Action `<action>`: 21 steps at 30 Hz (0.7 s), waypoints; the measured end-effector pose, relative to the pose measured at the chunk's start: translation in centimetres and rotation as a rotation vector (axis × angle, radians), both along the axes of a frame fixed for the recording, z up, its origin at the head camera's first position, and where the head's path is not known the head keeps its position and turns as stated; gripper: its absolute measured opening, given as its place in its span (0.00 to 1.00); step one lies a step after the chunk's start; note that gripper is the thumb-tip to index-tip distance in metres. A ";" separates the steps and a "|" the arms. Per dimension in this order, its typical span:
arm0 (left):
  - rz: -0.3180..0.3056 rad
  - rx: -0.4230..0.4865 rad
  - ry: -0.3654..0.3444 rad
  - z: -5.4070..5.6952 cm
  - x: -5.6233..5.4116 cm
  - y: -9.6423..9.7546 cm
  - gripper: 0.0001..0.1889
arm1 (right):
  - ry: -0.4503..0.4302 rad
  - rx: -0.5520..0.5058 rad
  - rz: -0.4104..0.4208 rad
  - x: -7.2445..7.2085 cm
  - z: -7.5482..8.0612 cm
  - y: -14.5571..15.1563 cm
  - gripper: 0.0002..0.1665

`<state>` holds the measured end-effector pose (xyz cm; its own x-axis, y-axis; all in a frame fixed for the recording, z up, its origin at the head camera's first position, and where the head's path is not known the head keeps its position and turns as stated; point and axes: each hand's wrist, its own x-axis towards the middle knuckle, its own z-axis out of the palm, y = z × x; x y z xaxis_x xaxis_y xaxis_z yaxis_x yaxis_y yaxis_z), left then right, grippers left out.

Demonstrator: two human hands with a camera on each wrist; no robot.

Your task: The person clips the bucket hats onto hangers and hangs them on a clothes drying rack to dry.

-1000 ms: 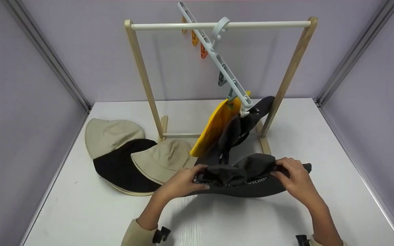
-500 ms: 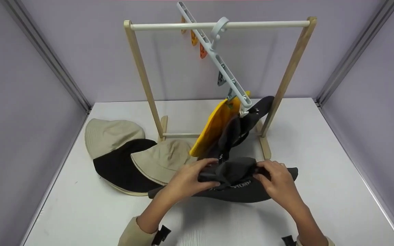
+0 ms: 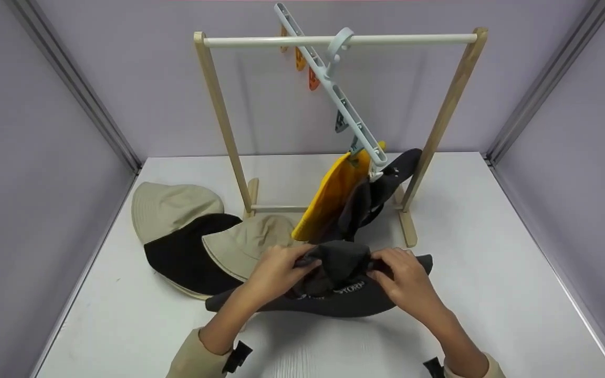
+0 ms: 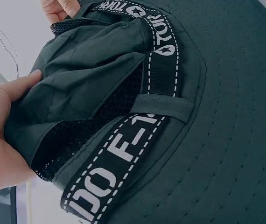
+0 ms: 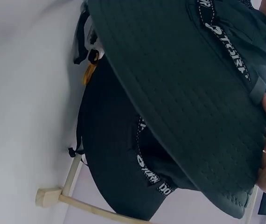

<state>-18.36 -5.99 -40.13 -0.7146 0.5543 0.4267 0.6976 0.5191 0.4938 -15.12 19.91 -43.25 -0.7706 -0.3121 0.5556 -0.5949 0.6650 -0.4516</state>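
Both hands hold a dark wide-brimmed sun hat (image 3: 334, 308) low over the table, in front of the rack. The left hand (image 3: 279, 270) grips the left side of its crumpled crown. On the other side, the right hand (image 3: 403, 278) pinches the hat's right part, fingertips partly hidden by the cloth. In the left wrist view, a lettered band circles the hat's crown (image 4: 91, 60), and mesh panels show between folds. The left hand's thumb (image 4: 23, 86) presses against the crown there. The right wrist view shows the stitched brim (image 5: 170, 79) tilted across the picture.
Behind the hands stands a wooden rack (image 3: 218, 115) carrying a pale clip hanger (image 3: 352, 110), which slants down to the right. A yellow hat (image 3: 329, 197) and dark hats (image 3: 397, 170) hang from it. Beige hats (image 3: 174, 205) and a black-brimmed hat (image 3: 192, 257) lie at left.
Both hands have moved left with the sun hat, the right hand further than the left, so they are nearer each other. The crown is bunched narrower between them. The hanging hats stay put.
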 end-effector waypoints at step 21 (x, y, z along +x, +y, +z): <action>0.071 0.012 -0.024 0.3 0.7 -3.3 0.06 | -0.062 0.230 0.270 -5.2 8.1 -1.4 0.13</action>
<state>-17.65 -9.28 -39.79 -0.7617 0.4973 0.4153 0.6475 0.5606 0.5163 -20.28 18.49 -35.10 -0.6734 -0.6206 0.4018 -0.7392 0.5756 -0.3497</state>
